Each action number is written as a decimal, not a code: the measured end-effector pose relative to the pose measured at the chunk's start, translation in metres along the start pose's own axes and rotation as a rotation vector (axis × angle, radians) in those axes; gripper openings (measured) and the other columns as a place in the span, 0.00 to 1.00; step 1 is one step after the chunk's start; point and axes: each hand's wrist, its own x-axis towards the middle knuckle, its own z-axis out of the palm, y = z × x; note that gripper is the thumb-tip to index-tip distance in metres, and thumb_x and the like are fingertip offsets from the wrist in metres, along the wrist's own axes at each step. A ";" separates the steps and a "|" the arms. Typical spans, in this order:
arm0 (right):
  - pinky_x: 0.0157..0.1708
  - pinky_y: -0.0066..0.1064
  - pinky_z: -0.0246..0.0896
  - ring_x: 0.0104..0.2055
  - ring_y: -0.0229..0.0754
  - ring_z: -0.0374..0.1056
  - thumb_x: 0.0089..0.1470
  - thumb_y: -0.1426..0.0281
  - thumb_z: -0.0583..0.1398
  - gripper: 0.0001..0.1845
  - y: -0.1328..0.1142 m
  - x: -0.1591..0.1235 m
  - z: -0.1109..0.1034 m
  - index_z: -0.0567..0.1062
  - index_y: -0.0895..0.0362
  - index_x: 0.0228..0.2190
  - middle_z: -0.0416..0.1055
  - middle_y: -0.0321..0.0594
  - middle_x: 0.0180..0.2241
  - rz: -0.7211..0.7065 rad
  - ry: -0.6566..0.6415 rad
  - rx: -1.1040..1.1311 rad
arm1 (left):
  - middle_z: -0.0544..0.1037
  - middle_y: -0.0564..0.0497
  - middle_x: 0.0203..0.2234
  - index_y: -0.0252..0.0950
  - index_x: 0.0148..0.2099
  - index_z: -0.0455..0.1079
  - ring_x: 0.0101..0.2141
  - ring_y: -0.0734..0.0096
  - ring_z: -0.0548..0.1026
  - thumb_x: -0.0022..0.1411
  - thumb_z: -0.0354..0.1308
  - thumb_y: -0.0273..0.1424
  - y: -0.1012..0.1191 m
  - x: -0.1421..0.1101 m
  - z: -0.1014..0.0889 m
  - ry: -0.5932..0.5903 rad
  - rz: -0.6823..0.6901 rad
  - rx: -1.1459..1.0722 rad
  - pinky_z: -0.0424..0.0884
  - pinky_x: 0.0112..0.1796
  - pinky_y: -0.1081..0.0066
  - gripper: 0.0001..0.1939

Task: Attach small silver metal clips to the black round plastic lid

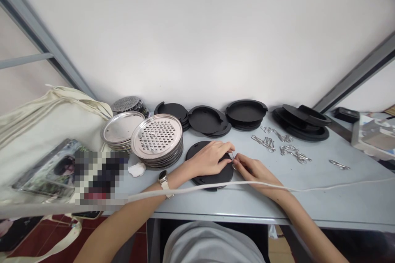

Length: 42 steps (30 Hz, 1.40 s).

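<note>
A black round lid-like disc lies flat near the front of the table. Across its top rests my left hand, with the thumb and fingers bent together and gripping its right edge. At that same edge my right hand is closed in a pinch. A small shiny metal wire piece shows between its fingertips, partly hidden by both hands. Similar bent wire clips lie in loose groups on the table to the right, with another clip farther right.
Perforated metal grater discs and plain metal discs are stacked at left. Black round parts stand in piles along the wall. A cream bag sits far left. A white cable crosses in front of my forearms.
</note>
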 end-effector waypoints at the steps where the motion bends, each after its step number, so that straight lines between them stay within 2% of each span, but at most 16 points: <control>1: 0.25 0.28 0.53 0.24 0.37 0.59 0.60 0.60 0.45 0.16 0.000 0.000 0.000 0.61 0.54 0.25 0.63 0.33 0.21 -0.002 0.001 0.001 | 0.72 0.47 0.43 0.36 0.47 0.60 0.46 0.65 0.69 0.60 0.53 0.24 -0.001 0.000 0.000 0.004 0.003 -0.002 0.61 0.49 0.65 0.12; 6: 0.24 0.27 0.52 0.23 0.37 0.58 0.61 0.60 0.46 0.16 0.001 0.000 0.001 0.61 0.54 0.25 0.62 0.31 0.21 0.006 -0.001 0.015 | 0.72 0.47 0.43 0.36 0.47 0.59 0.46 0.65 0.70 0.60 0.53 0.24 -0.004 0.000 0.002 0.013 0.022 -0.030 0.62 0.49 0.65 0.13; 13: 0.22 0.26 0.50 0.22 0.35 0.53 0.60 0.60 0.47 0.16 -0.001 0.000 0.001 0.59 0.54 0.24 0.56 0.30 0.19 0.030 -0.006 0.043 | 0.73 0.44 0.42 0.36 0.54 0.52 0.47 0.64 0.70 0.58 0.54 0.23 -0.007 -0.001 0.003 0.000 -0.032 -0.141 0.65 0.48 0.63 0.23; 25: 0.22 0.26 0.49 0.22 0.35 0.53 0.59 0.58 0.46 0.17 -0.002 -0.001 -0.001 0.58 0.54 0.24 0.56 0.30 0.19 0.034 -0.021 0.060 | 0.73 0.45 0.43 0.37 0.55 0.50 0.47 0.64 0.71 0.58 0.55 0.24 -0.010 -0.002 0.002 -0.026 -0.052 -0.208 0.65 0.48 0.63 0.25; 33: 0.23 0.26 0.50 0.24 0.35 0.53 0.59 0.58 0.47 0.17 0.001 -0.001 -0.006 0.62 0.55 0.25 0.57 0.31 0.21 0.031 -0.070 0.095 | 0.73 0.45 0.42 0.37 0.55 0.50 0.46 0.65 0.71 0.57 0.56 0.24 -0.008 -0.001 0.002 -0.035 -0.068 -0.207 0.65 0.48 0.64 0.26; 39: 0.25 0.26 0.50 0.25 0.36 0.52 0.60 0.55 0.45 0.19 0.002 -0.004 -0.011 0.61 0.55 0.26 0.55 0.31 0.22 0.029 -0.084 0.140 | 0.76 0.49 0.37 0.38 0.58 0.46 0.43 0.67 0.73 0.59 0.50 0.20 -0.010 -0.001 0.001 -0.041 -0.053 -0.239 0.65 0.46 0.65 0.27; 42: 0.26 0.27 0.51 0.26 0.36 0.52 0.60 0.55 0.45 0.19 0.002 -0.004 -0.011 0.60 0.54 0.26 0.55 0.31 0.22 0.033 -0.073 0.152 | 0.75 0.49 0.39 0.38 0.60 0.44 0.43 0.68 0.72 0.59 0.50 0.20 -0.010 -0.001 0.002 -0.037 -0.043 -0.251 0.65 0.47 0.65 0.29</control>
